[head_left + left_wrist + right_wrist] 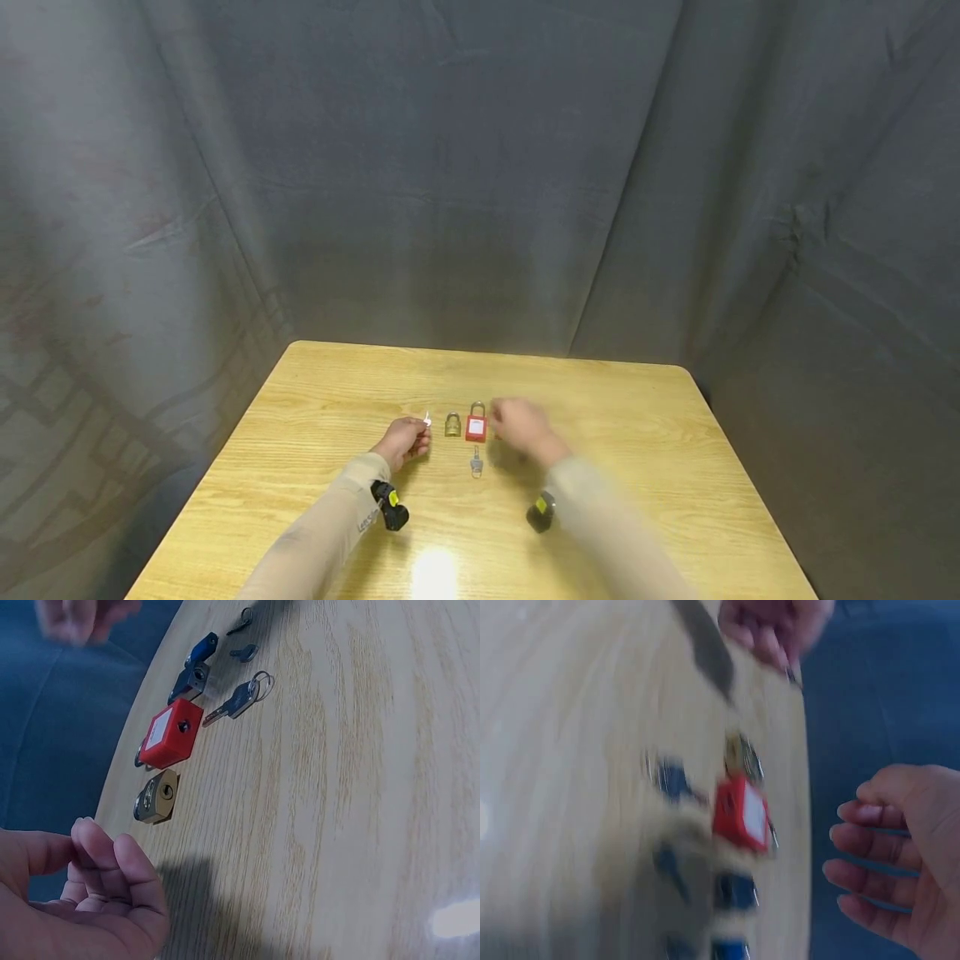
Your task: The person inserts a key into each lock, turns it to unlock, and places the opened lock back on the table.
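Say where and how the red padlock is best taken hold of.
Probably by the left and right sides of its body, coming from above. The red padlock lies flat, label up, shackle pointing away, its boxy sides exposed; the brass padlock and dark padlock flank it, leaving little room sideways.

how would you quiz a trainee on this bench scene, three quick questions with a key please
1. True or false: in the head view, the brass-coloured metal padlock appears between the left hand and the red rectangular padlock.

2. Which one bears a white rectangular label?
A) the brass-coloured metal padlock
B) the red rectangular padlock
C) neither

3. Which hand pinches a small silvery object?

Key:
1. True.
2. B.
3. The left hand; no object shows in the right hand.
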A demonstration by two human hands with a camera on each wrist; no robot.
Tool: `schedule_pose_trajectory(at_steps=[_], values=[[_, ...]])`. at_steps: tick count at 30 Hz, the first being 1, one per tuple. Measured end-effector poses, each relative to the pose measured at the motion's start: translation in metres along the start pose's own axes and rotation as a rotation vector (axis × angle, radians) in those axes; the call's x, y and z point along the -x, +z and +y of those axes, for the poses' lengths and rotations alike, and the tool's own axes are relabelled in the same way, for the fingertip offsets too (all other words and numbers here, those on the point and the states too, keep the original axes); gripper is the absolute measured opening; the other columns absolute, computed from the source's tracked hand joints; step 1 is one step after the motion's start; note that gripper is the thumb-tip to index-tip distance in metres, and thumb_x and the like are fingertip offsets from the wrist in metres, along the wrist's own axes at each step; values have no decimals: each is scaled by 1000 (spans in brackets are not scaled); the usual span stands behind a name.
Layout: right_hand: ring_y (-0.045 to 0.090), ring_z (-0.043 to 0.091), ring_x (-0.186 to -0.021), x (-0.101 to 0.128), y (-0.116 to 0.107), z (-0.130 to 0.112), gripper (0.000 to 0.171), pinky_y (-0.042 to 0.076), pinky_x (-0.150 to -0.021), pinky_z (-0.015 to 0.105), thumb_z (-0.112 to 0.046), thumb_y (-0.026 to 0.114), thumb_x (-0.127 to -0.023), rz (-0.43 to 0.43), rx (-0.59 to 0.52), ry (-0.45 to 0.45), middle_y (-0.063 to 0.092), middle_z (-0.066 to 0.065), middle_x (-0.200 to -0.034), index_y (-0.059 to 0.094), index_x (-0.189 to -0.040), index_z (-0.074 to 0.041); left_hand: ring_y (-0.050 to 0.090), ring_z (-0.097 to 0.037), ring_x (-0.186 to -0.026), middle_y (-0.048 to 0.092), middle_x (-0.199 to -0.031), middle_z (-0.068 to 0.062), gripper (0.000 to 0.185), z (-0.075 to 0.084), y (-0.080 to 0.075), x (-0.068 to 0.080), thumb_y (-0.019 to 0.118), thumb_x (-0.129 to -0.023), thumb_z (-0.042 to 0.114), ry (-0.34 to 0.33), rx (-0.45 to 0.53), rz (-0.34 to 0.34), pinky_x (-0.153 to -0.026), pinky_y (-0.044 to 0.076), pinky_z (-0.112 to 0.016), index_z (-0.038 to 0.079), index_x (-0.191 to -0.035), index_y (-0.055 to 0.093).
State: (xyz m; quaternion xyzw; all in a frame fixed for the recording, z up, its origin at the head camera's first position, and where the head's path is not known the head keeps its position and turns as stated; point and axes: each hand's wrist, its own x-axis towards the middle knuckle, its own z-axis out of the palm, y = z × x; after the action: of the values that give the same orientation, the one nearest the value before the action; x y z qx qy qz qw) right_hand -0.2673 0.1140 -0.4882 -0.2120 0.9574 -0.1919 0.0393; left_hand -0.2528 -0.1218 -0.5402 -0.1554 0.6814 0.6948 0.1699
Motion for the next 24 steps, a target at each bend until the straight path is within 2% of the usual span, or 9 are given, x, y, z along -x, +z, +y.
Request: schedule_pose_trajectory(at_steps=[4,7,10,15,20,24], values=[[60,13,-75,-17,25,-25,11,53,-69,28,-24,62,-92,24,170,-78,65,-2,-84,67,-95,-14,49,-3,-58,56,-75,0,28,1,-1,2,40,-102,7,3,4,2,-58,47,-17,-12,-121,48],[62,17,-93,-25,44,-35,23,53,-84,32,-28,64,-91,54,358,-116,67,0,-102,67,-109,-14,50,-3,-59,56,-74,1,28,2,0,4,41,-102,7,9,1,-5,-58,47,-17,-12,-121,48],[59,19,-109,-30,58,-41,31,49,-97,37,-28,62,-94,46,481,-133,64,0,-118,63,-122,-14,50,-3,-59,56,-74,1,28,3,1,5,41,-102,7,13,-8,-8,-58,47,-17,-12,-121,49],[51,20,-125,-32,69,-44,35,37,-111,40,-21,56,-97,-12,552,-122,59,-2,-132,58,-131,-15,50,-3,-59,56,-74,1,28,3,0,6,41,-102,7,19,-14,-8,-58,47,-18,-12,-120,50],[51,19,-127,-33,75,-42,35,29,-116,41,-19,55,-97,-48,578,-93,59,-2,-133,57,-131,-16,49,-2,-58,55,-72,2,28,2,-1,6,41,-102,8,20,-15,-3,-57,47,-17,-12,-120,51],[53,19,-124,-32,80,-39,36,27,-117,42,-16,59,-94,-45,581,-91,60,-2,-131,58,-129,-17,49,-3,-58,56,-73,1,29,0,-3,5,40,-102,8,21,-20,-9,-57,47,-17,-12,-120,50]])
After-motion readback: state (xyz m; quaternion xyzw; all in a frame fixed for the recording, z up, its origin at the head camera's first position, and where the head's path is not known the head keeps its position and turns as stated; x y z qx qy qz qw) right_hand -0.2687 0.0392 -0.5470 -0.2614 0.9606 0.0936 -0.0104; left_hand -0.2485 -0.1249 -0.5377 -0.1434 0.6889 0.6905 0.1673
